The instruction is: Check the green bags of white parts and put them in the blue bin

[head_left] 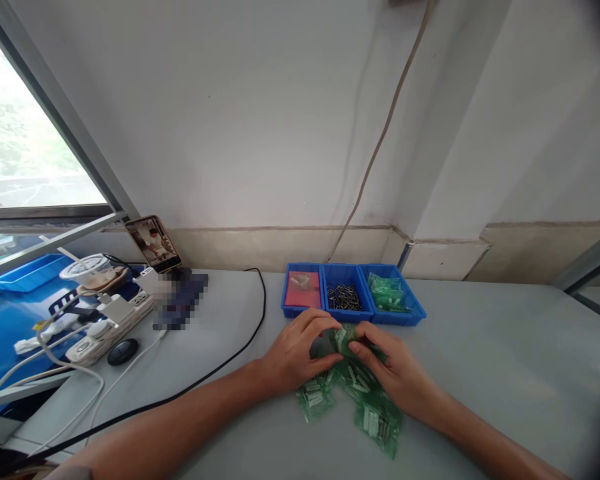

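Small green plastic bags (378, 420) with white plugs and metal screws showing through them lie in a loose pile on the grey table. My left hand (300, 350) curves its thumb and fingers around the upper left of the pile, at a green bag (347, 337). From the other side, my right hand (397, 367) pinches that same bag between thumb and fingers. Another green bag (316, 397) lies below my left hand. The exact contents of the bag between the hands are hidden by folds and fingers.
Just beyond my hands stand three joined blue bins: one with a pink card (303, 289), one with dark screws (345, 298), one with green bags (387, 293). A black cable (220, 370) crosses the table. At left are a power strip (115, 327), mouse (123, 351) and propped phone (153, 243).
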`<state>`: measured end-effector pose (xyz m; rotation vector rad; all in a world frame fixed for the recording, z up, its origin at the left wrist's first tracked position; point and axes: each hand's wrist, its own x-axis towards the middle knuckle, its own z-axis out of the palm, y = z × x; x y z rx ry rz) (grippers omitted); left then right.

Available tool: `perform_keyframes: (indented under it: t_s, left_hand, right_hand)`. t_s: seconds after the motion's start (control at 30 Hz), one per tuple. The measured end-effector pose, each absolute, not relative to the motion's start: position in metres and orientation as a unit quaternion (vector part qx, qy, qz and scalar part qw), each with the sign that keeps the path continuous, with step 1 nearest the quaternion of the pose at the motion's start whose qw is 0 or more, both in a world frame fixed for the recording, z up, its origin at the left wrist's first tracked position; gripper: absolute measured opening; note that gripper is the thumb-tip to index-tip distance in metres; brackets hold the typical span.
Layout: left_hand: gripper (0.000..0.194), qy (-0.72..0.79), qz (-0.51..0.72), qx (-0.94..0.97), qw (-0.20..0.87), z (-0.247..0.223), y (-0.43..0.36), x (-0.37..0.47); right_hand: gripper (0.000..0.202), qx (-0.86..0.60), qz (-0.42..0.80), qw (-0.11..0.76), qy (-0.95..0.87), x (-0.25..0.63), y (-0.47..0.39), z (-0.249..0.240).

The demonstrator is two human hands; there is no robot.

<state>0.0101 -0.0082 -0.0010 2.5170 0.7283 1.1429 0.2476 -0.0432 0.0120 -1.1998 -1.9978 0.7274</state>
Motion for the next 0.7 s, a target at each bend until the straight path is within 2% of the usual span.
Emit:
perform_keyframes:
  t_s: [0.17,0.7]
  left_hand:
    - [0.041,0.231,0.394,0.883,0.105,0.0002,-0.0071,0.0109]
    - [0.041,0.251,0.384,0.882,0.106,-0.0009,-0.0066,0.0100]
  right_hand:
    - [0.030,-0.452,0.305,0.337,-0.768,0.2488,-0.0444,0.0124]
    - [0.032,-0.431,0.363,0.339,-0.753,0.2511,-0.0421,0.0105]
